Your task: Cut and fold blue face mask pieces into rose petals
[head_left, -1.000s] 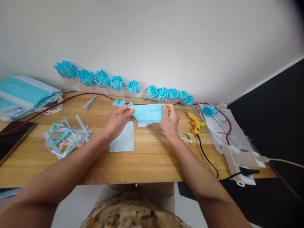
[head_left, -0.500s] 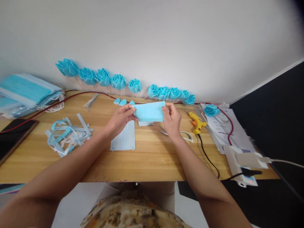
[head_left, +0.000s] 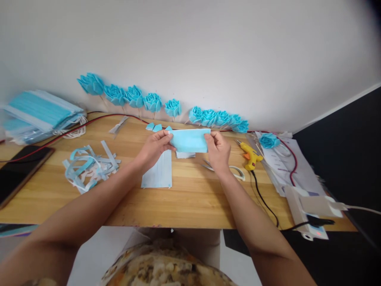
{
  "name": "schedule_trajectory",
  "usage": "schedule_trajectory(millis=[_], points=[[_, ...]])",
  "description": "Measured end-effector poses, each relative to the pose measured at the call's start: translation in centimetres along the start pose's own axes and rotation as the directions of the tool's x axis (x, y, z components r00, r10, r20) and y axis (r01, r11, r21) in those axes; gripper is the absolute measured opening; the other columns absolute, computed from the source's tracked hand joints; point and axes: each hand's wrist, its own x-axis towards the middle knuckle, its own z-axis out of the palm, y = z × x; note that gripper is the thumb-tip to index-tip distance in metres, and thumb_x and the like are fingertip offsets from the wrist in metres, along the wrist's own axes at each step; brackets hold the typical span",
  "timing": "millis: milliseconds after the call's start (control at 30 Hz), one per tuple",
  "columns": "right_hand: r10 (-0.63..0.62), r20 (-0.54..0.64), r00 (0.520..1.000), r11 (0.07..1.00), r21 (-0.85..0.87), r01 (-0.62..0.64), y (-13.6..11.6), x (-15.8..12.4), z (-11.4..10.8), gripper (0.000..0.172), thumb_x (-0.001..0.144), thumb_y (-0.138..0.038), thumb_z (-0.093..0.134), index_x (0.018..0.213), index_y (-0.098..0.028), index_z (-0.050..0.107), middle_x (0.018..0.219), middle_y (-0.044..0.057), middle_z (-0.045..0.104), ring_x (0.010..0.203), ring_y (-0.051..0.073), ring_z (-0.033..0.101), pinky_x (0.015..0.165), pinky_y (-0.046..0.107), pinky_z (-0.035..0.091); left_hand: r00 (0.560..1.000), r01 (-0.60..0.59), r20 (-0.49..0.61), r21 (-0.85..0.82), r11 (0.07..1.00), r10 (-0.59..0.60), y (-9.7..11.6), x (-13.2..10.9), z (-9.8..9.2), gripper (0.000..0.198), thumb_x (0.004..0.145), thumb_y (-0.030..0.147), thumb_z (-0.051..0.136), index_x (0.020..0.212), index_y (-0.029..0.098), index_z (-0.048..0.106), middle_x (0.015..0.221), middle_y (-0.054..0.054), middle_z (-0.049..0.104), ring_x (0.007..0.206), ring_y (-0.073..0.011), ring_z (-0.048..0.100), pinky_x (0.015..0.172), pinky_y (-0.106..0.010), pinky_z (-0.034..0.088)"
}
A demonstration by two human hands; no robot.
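Note:
Between my hands a light blue piece of face mask fabric point(head_left: 190, 140) is held stretched out above the table. My left hand point(head_left: 156, 147) pinches its left edge, and my right hand point(head_left: 218, 150) pinches the right edge. Below my left hand lies a pale, flattened face mask sheet point(head_left: 157, 171), partly covered by the hand. A small stack of white pieces point(head_left: 185, 155) shows just under the held fabric. Scissors point(head_left: 238, 173) with white handles lie under my right wrist, partly hidden. Small cut blue pieces point(head_left: 157, 128) rest behind my left hand.
Blue fabric flowers point(head_left: 153, 102) on sticks lean along the wall. At left are stacked face masks point(head_left: 38, 109), a phone point(head_left: 22, 171) and cut strips point(head_left: 91, 167). To the right lie a yellow glue gun point(head_left: 250, 155), papers point(head_left: 294, 163) and a power strip point(head_left: 306, 218).
The whole view has shifted slightly, so the table and its things appear a little further right. Both hands still hold the fabric, which now looks more evenly stretched along its top edge.

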Motion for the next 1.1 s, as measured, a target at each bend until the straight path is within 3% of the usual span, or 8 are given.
schedule_trajectory(millis=[267, 367, 467, 533, 633, 800, 967, 1100], points=[[-0.068, -0.022, 0.997, 0.998, -0.021, 0.067, 0.6, 0.1, 0.1, 0.031, 0.091, -0.047, 0.061, 0.076, -0.02, 0.061, 0.061, -0.006, 0.048, 0.059, 0.012, 0.042, 0.058, 0.025, 0.036, 0.999, -0.033, -0.022, 0.055, 0.998, 0.034, 0.0, 0.0, -0.1, 0.032, 0.07, 0.039, 0.088, 0.074, 0.016, 0.066, 0.074, 0.001, 0.062, 0.069, -0.0115, 0.061, 0.065, -0.026, 0.057], [-0.145, -0.055, 0.988, 0.989, -0.044, 0.143, 0.7, 0.2, 0.1, 0.029, 0.093, -0.043, 0.062, 0.076, -0.02, 0.063, 0.061, -0.006, 0.051, 0.058, 0.012, 0.045, 0.059, 0.026, 0.038, 0.997, -0.056, -0.051, 0.159, 0.986, 0.065, 0.0, 0.0, -0.3, 0.03, 0.072, 0.039, 0.086, 0.072, 0.017, 0.067, 0.067, 0.002, 0.061, 0.061, -0.0093, 0.055, 0.056, -0.021, 0.049], [-0.321, -0.102, 0.942, 0.946, -0.074, 0.314, 0.7, 0.2, 0.0, 0.026, 0.096, -0.039, 0.064, 0.077, -0.021, 0.064, 0.074, -0.001, 0.065, 0.07, 0.016, 0.059, 0.068, 0.029, 0.046, 0.997, -0.049, -0.055, 0.212, 0.976, 0.062, 0.1, 0.1, -0.4, 0.029, 0.072, 0.04, 0.085, 0.071, 0.017, 0.067, 0.056, 0.004, 0.055, 0.05, -0.0071, 0.046, 0.046, -0.02, 0.037], [-0.451, -0.114, 0.885, 0.892, -0.095, 0.443, 0.6, 0.1, -0.1, 0.021, 0.097, -0.034, 0.065, 0.08, -0.022, 0.066, 0.089, 0.003, 0.073, 0.085, 0.019, 0.068, 0.079, 0.032, 0.051, 0.998, -0.043, -0.042, 0.214, 0.976, 0.053, 0.2, 0.1, -0.4, 0.029, 0.074, 0.04, 0.083, 0.071, 0.016, 0.067, 0.057, 0.003, 0.058, 0.049, -0.0076, 0.048, 0.046, -0.021, 0.037], [-0.571, -0.039, 0.82, 0.819, -0.092, 0.566, 0.1, -0.4, -0.1, 0.011, 0.098, -0.028, 0.066, 0.088, -0.024, 0.069, 0.099, 0.005, 0.078, 0.092, 0.02, 0.073, 0.083, 0.034, 0.054, 0.998, -0.026, -0.048, 0.204, 0.979, 0.036, 0.3, 0.1, -0.3, 0.025, 0.079, 0.037, 0.078, 0.074, 0.016, 0.067, 0.069, -0.003, 0.069, 0.058, -0.0108, 0.06, 0.053, -0.022, 0.044], [-0.682, 0.169, 0.711, 0.72, -0.016, 0.694, -0.2, -1.2, 0.4, 0.011, 0.101, -0.028, 0.065, 0.094, -0.024, 0.072, 0.09, 0.004, 0.081, 0.084, 0.02, 0.075, 0.076, 0.033, 0.054, 0.997, -0.004, -0.08, 0.08, 0.997, 0.011, 0.4, 0.2, -0.2, 0.022, 0.083, 0.035, 0.074, 0.092, 0.016, 0.07, 0.087, -0.006, 0.075, 0.082, -0.0184, 0.072, 0.072, -0.029, 0.056], [-0.666, 0.32, 0.674, 0.711, 0.0, 0.703, 0.1, -1.5, 1.1, 0.023, 0.103, -0.037, 0.06, 0.092, -0.023, 0.075, 0.092, 0.005, 0.082, 0.087, 0.02, 0.076, 0.079, 0.034, 0.055, 0.996, 0.021, -0.088, -0.019, 1.0, -0.022, 0.6, 0.1, 0.1, 0.044, 0.087, 0.06, 0.067, 0.096, 0.017, 0.069, 0.094, -0.008, 0.076, 0.088, -0.0222, 0.071, 0.073, -0.031, 0.056], [-0.68, 0.351, 0.644, 0.687, -0.002, 0.727, 0.4, -1.9, 1.6, 0.02, 0.102, -0.034, 0.063, 0.091, -0.023, 0.075, 0.093, 0.005, 0.082, 0.088, 0.02, 0.076, 0.08, 0.034, 0.053, 0.997, -0.023, -0.08, -0.022, 1.0, 0.021, 0.4, -0.1, 0.2, 0.037, 0.078, 0.049, 0.081, 0.095, 0.018, 0.07, 0.092, -0.004, 0.074, 0.08, -0.0156, 0.067, 0.071, -0.026, 0.054]])
